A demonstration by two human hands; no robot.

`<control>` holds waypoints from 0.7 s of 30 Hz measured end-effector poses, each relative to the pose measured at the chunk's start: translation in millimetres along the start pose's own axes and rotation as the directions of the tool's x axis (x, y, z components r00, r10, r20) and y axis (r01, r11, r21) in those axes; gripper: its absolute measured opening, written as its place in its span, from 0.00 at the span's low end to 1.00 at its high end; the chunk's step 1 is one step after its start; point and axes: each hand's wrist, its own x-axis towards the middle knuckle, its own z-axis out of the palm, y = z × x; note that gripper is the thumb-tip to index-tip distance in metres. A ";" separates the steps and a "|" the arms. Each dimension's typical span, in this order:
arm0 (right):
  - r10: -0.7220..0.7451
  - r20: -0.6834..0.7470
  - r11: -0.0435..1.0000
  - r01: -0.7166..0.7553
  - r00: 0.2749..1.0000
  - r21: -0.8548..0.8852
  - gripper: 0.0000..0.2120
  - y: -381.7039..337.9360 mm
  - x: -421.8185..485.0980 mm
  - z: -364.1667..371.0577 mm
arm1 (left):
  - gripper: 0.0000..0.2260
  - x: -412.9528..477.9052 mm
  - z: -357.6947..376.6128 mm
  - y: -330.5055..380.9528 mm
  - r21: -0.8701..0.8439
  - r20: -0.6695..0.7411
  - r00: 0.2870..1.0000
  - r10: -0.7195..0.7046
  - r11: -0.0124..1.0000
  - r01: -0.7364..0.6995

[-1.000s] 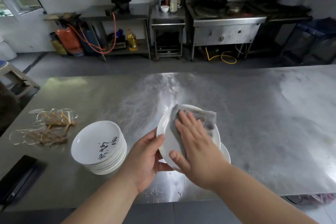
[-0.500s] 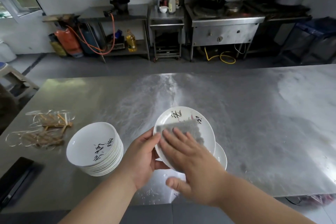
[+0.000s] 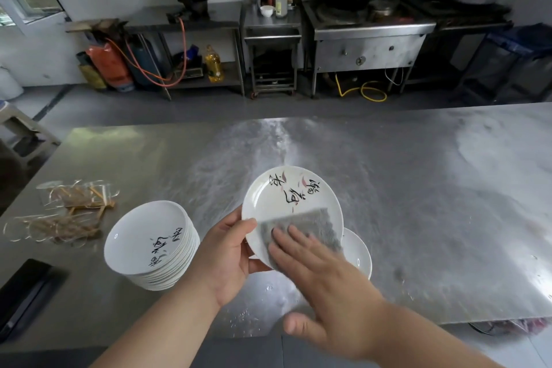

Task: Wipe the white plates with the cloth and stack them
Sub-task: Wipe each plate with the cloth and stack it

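Broad steel worktop [image 3: 418, 188], streaked with pale smears, dotted with water drops near the front edge.

Over that front edge, right hand [image 3: 325, 287]: flat, fingers straight and close together, pressing a grey cloth [image 3: 310, 224] against the held plate [image 3: 289, 200]. Thumb spread wide below, off the plate, gripping nothing.

Left of centre on the worktop, stack of white plates [image 3: 149, 245], with black brush lettering on the topmost one.

Just right of the stack and lifted clear of the worktop, the held plate: white, tilted with its face toward the camera. Black characters and small reddish marks across its upper half.

Left hand [image 3: 227, 260] clamped on that plate's left rim, thumb laid over the face, fingers curled behind and beneath.

Far left, clear packets of thin sticks [image 3: 68, 215], lying loose on the worktop.

At the near left corner, a dark flat object [image 3: 24, 293], kind unclear.

The grey cloth: a rough square covering the plate's lower right part, near edge tucked under the right fingertips.

Behind and below the held plate, a second plate [image 3: 357, 251] on the worktop, only its right part showing.
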 end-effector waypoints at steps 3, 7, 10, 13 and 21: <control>0.044 0.022 0.998 -0.043 0.999 -0.056 0.47 14.8 -0.3 -8.5 | 0.15 -1.4 -4.0 -4.9 0.035 0.013 0.999 -0.041 0.999 0.041; 0.238 -0.007 0.957 -0.236 0.971 -0.168 0.47 35.2 21.1 -40.8 | 0.17 -1.8 3.3 -6.6 0.054 0.039 0.998 -0.050 0.997 0.048; 0.127 0.006 0.987 -0.126 0.992 -0.099 0.48 16.5 13.9 -31.0 | 0.16 2.8 7.1 1.5 0.021 0.021 1.000 -0.023 1.000 0.023; -0.020 0.003 0.997 0.020 1.000 -0.074 0.48 -4.0 -6.3 -6.6 | 0.16 4.4 3.9 3.3 -0.008 0.017 0.999 -0.033 0.999 0.033; 0.289 -0.067 0.926 -0.296 0.955 -0.235 0.51 32.5 18.8 -51.9 | 0.19 0.4 13.6 3.3 -0.002 -0.010 1.000 -0.008 1.000 0.008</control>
